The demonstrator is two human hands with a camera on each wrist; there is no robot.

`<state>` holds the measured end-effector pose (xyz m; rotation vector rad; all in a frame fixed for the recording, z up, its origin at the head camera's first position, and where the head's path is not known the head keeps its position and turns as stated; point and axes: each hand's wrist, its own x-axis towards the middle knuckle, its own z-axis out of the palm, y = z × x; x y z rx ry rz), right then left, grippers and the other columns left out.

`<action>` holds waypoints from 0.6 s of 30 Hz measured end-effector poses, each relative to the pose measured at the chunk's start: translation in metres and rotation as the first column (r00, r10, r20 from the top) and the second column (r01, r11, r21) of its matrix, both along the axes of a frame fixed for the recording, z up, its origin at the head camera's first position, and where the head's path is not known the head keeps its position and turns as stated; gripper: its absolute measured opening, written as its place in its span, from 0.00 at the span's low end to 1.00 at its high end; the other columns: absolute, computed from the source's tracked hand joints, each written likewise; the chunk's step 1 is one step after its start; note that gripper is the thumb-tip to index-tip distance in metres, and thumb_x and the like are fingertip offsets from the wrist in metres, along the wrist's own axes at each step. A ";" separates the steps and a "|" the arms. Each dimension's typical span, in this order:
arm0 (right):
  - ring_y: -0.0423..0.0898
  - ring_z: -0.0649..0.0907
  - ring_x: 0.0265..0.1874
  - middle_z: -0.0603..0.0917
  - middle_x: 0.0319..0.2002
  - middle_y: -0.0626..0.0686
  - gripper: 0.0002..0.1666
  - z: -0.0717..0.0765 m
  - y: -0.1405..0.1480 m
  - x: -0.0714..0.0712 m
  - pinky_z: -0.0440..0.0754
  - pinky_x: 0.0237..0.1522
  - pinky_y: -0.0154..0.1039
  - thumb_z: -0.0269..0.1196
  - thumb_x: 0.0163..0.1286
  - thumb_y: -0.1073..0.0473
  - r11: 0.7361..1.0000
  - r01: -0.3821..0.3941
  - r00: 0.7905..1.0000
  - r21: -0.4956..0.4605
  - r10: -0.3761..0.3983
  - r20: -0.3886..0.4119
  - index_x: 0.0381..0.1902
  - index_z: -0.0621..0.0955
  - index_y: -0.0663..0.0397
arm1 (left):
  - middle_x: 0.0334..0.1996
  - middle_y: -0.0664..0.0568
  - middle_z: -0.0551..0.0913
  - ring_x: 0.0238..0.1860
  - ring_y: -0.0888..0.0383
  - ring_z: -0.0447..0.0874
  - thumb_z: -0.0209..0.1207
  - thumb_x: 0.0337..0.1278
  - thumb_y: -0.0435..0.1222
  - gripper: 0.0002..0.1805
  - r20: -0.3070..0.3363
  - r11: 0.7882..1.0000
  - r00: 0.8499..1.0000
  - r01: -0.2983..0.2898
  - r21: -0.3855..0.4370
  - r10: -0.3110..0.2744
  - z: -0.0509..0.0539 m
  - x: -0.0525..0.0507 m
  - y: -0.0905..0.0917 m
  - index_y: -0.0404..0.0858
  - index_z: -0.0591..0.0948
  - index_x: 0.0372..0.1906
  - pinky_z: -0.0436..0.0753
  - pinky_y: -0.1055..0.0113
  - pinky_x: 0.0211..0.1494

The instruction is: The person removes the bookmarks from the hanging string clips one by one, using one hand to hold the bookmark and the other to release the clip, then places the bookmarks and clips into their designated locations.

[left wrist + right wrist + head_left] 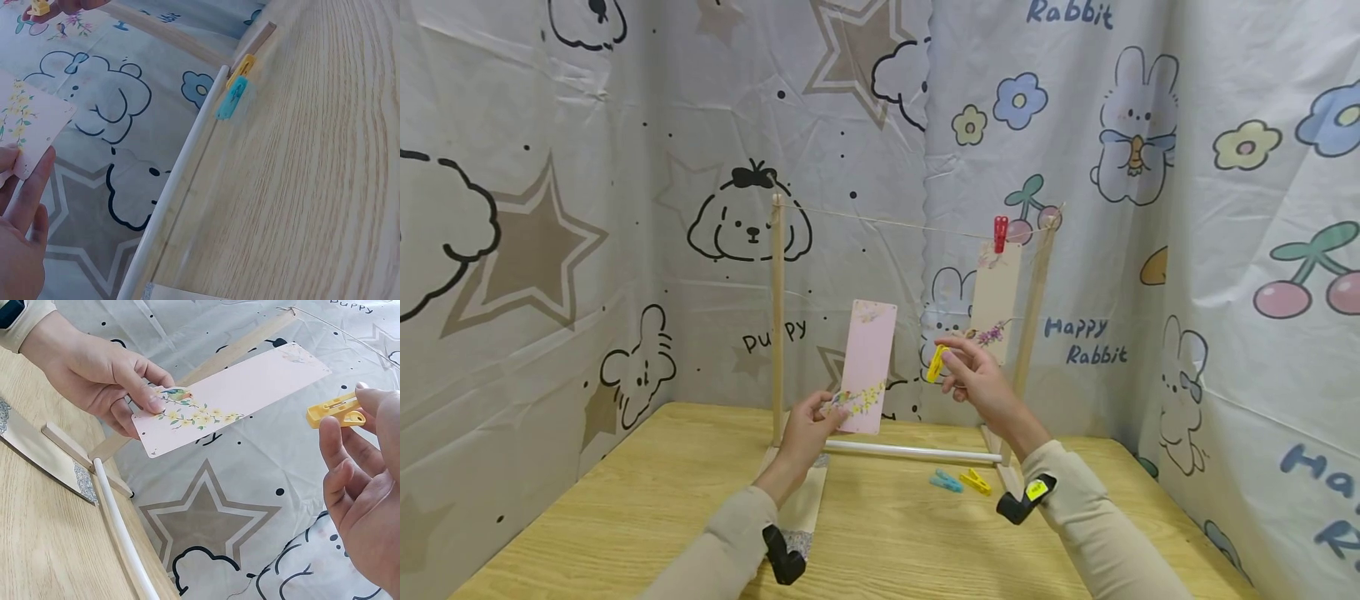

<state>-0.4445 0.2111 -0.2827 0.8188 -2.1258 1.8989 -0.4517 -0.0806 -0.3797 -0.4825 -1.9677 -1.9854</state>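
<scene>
Note nearest the camera the pale sleeves (pixel 1101 521), low in view below the left grip (pixel 811 425) and the right grip (pixel 981 379), with a black wrist camera (pixel 784 557) at each cuff. Find behind both grips the printed curtain (pixel 865 150), and beneath them the wood-grain tabletop (pixel 925 542). See next the wooden frame (pixel 778 333), posts to either side of the grips, a white rod (pixel 910 451) low between them and a thin cord (pixel 887 220) strung higher than both grips.

Find the pink card (pixel 868 342) in the left grip, pinched near the lower left corner, thumb on the printed face, drawn in only to the card's thinness. Best hold it by that edge, nearly upright, upper end free; squeeze lightly, or risk bending it. See the cream card (pixel 996 292) hanging behind and above the right grip, and the patterned cream strip (pixel 801 508) on the tabletop below the left grip.

Note the yellow clip (pixel 937 364) pinched between thumb and fingertips of the right grip, apart from the pink card; cannot tell how far parted its mouth. Best pinch it by the tail, knuckles off the cream card. Spot the red clip (pixel 1000 234) above the right grip, on the cord, and below that grip, on the tabletop, the blue clip (pixel 947 481) beside the spare clip (pixel 975 482), also yellow.
</scene>
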 end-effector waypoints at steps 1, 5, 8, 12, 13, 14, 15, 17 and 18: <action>0.42 0.80 0.27 0.80 0.51 0.57 0.25 -0.001 0.000 0.000 0.73 0.24 0.30 0.56 0.84 0.53 1.000 -0.002 1.000 0.004 0.002 -0.001 0.71 0.72 0.60 | 0.25 0.45 0.78 0.20 0.62 0.66 0.65 0.68 0.29 0.12 -0.003 1.000 1.000 -0.002 0.001 0.002 -0.001 0.000 0.000 0.28 0.81 0.51 0.65 0.71 0.23; 0.42 0.81 0.27 0.80 0.48 0.58 0.25 -0.005 0.003 0.000 0.73 0.24 0.30 0.56 0.83 0.54 1.000 -0.002 1.000 0.027 0.002 -0.006 0.70 0.72 0.60 | 0.24 0.48 0.77 0.20 0.63 0.65 0.66 0.68 0.31 0.12 -0.008 1.000 1.000 0.001 -0.003 -0.001 -0.002 0.004 -0.001 0.30 0.82 0.51 0.66 0.71 0.24; 0.43 0.81 0.27 0.81 0.46 0.58 0.25 -0.008 0.005 0.001 0.73 0.24 0.31 0.56 0.83 0.54 0.999 -0.002 1.000 0.047 0.003 -0.012 0.71 0.72 0.60 | 0.25 0.48 0.77 0.23 0.61 0.70 0.65 0.69 0.32 0.13 -0.004 1.000 1.000 0.005 -0.015 -0.005 -0.003 0.008 -0.002 0.30 0.81 0.53 0.69 0.70 0.27; 0.43 0.81 0.27 0.82 0.48 0.58 0.25 -0.012 0.005 0.003 0.73 0.25 0.31 0.56 0.84 0.54 0.999 -0.006 1.000 0.051 0.006 -0.010 0.71 0.72 0.59 | 0.26 0.45 0.78 0.25 0.59 0.74 0.65 0.69 0.31 0.15 -0.003 1.000 1.000 -0.008 -0.019 0.008 -0.005 0.011 -0.002 0.29 0.80 0.55 0.69 0.69 0.27; 0.43 0.81 0.27 0.82 0.48 0.58 0.25 -0.013 0.005 0.003 0.73 0.25 0.31 0.56 0.84 0.54 0.999 -0.007 1.000 0.050 0.007 -0.010 0.71 0.72 0.59 | 0.26 0.45 0.78 0.25 0.59 0.74 0.66 0.69 0.31 0.15 -0.003 1.000 1.000 -0.013 -0.015 0.013 -0.006 0.012 -0.002 0.29 0.80 0.55 0.68 0.69 0.26; 0.43 0.81 0.27 0.82 0.48 0.58 0.25 -0.014 0.005 0.003 0.73 0.25 0.31 0.56 0.84 0.54 0.999 -0.007 1.000 0.048 0.008 -0.008 0.71 0.72 0.59 | 0.26 0.45 0.78 0.25 0.58 0.75 0.66 0.69 0.31 0.15 -0.004 1.000 1.000 -0.016 -0.012 0.015 -0.006 0.013 -0.003 0.29 0.80 0.55 0.68 0.69 0.27; 0.43 0.81 0.27 0.82 0.49 0.58 0.25 -0.015 0.005 0.003 0.73 0.25 0.31 0.56 0.84 0.54 0.999 -0.007 1.000 0.044 0.007 -0.003 0.71 0.72 0.59 | 0.26 0.45 0.78 0.25 0.58 0.75 0.65 0.69 0.31 0.15 -0.008 1.000 1.000 -0.019 -0.015 0.019 -0.006 0.013 -0.003 0.29 0.80 0.55 0.68 0.69 0.26; 0.43 0.81 0.27 0.81 0.49 0.58 0.25 -0.018 0.005 0.004 0.73 0.25 0.31 0.56 0.84 0.54 0.999 -0.006 1.000 0.036 0.006 0.008 0.72 0.72 0.59 | 0.25 0.45 0.78 0.24 0.58 0.74 0.66 0.69 0.31 0.15 -0.010 1.000 1.000 -0.019 -0.014 0.019 -0.008 0.014 -0.003 0.29 0.80 0.55 0.69 0.69 0.27; 0.43 0.81 0.27 0.81 0.49 0.58 0.26 -0.020 0.005 0.004 0.73 0.25 0.31 0.56 0.84 0.54 0.999 -0.006 1.000 0.033 0.005 0.014 0.72 0.72 0.59 | 0.25 0.44 0.79 0.24 0.59 0.74 0.66 0.69 0.31 0.15 -0.009 1.000 1.000 -0.016 -0.018 0.016 -0.009 0.015 -0.004 0.29 0.80 0.55 0.69 0.69 0.27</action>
